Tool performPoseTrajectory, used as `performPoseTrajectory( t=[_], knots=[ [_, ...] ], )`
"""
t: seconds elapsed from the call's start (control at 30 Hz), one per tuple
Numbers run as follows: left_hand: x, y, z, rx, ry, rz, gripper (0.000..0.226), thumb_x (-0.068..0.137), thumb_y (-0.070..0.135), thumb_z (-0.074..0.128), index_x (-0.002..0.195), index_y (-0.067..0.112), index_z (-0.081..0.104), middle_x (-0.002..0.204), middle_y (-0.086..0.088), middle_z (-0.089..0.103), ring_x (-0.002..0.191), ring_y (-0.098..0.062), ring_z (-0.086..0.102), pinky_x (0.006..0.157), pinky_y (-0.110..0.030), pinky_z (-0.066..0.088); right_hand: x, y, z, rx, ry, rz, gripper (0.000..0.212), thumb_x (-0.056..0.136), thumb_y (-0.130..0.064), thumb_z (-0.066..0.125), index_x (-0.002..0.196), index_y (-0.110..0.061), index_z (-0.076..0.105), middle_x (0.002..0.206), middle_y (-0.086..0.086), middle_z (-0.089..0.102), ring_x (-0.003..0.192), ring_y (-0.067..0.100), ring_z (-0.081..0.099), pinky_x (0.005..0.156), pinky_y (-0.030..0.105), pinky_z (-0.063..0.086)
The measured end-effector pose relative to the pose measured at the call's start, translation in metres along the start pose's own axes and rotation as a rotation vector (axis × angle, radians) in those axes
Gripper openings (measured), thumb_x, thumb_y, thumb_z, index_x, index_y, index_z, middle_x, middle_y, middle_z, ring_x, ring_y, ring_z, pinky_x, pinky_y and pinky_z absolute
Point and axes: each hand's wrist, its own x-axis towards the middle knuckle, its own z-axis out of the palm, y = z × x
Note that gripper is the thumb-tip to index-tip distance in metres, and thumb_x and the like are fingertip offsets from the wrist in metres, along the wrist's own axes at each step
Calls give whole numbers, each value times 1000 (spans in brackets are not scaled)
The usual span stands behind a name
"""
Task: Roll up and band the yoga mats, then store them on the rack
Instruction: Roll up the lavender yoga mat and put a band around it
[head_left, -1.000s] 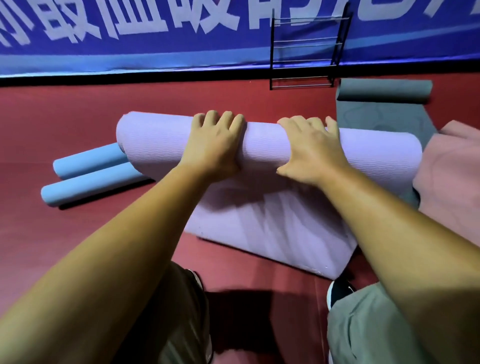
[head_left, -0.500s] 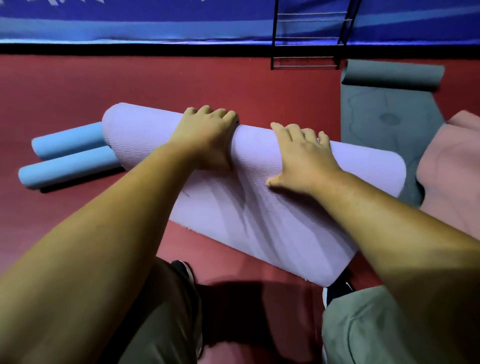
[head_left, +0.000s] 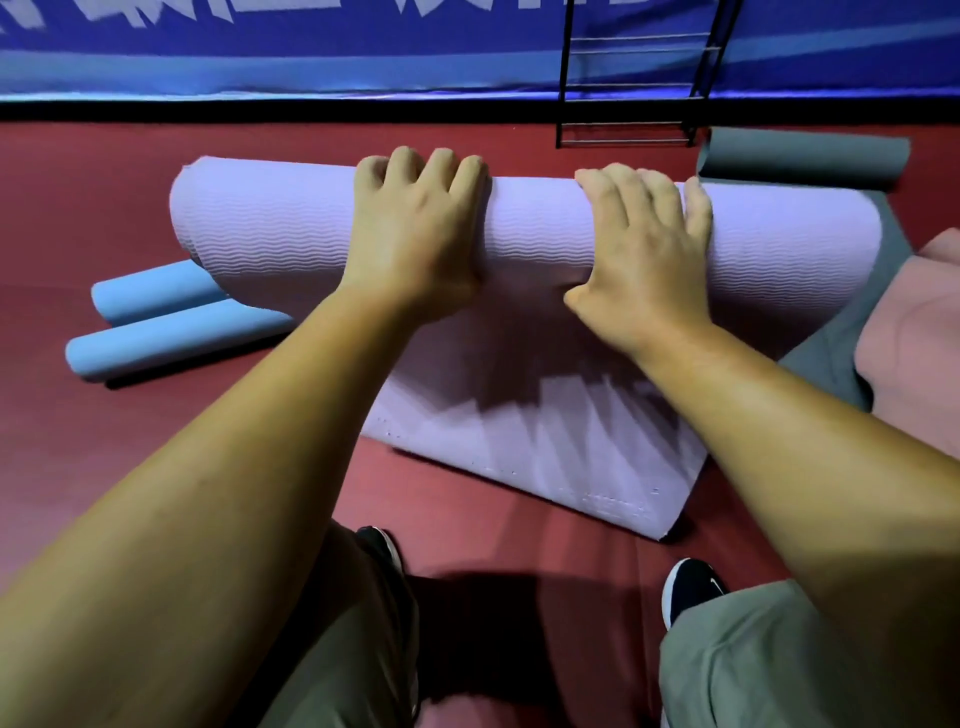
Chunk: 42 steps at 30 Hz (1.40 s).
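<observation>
Rolling goes on at the purple mat (head_left: 270, 228), centre floor. Since half a second ago, the left hand (head_left: 415, 234) and right hand (head_left: 644, 254) have reset higher, and both hands now grip the roll with fingers curled over its far side. A short flat tail remains toward 6 o'clock, so I judge a turn or two is left before banding. Two blue rolled mats (head_left: 171, 322) lie at 9 o'clock, a grey mat (head_left: 800, 156) at 2 and a pink mat (head_left: 924, 322) at 3. The rack (head_left: 634, 78), at 1 o'clock, shows no mat on its visible bars.
</observation>
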Motion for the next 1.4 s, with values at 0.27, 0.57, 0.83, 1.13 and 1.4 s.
performPoseTrajectory(
  t=[0.27, 0.57, 0.83, 1.13, 1.4],
  knots=[
    [0, -1, -2, 35, 116, -44, 68, 68, 36, 67, 132, 19, 54, 119, -4, 61, 105, -39, 56, 95, -50, 41, 8, -5, -3, 1, 96, 14, 94, 68, -23, 72, 157, -26, 41, 158, -4, 45, 148, 29, 38, 128, 58, 13],
    [-7, -4, 19, -21, -78, -4, 69, 63, 44, 70, 126, 20, 54, 115, -4, 62, 101, -38, 58, 91, -50, 43, 1, -3, 15, 46, -135, -14, 103, 65, -35, 83, 158, -26, 38, 156, -3, 44, 144, 29, 40, 127, 60, 17],
    [-8, -5, 30, -161, -352, -53, 83, 53, 60, 77, 126, 29, 52, 121, 0, 64, 109, -36, 59, 91, -48, 44, -12, 0, 29, -15, -344, -54, 138, 63, -62, 94, 169, -29, 11, 169, 7, 26, 158, 36, 20, 128, 65, 7],
    [-13, -9, 32, -241, -604, -35, 98, 39, 72, 85, 125, 36, 52, 120, 5, 66, 110, -32, 63, 86, -46, 47, -23, -7, 34, -37, -432, -81, 119, 58, -63, 92, 156, -27, 35, 140, -2, 51, 130, 33, 48, 121, 67, 24],
    [-26, 2, 31, -194, -612, 78, 108, 56, 75, 79, 149, 35, 40, 139, -1, 55, 124, -35, 55, 102, -55, 46, -12, 2, 25, 12, -643, -42, 105, 52, -70, 91, 139, -33, 46, 135, -6, 56, 123, 32, 51, 101, 53, 43]
  ],
)
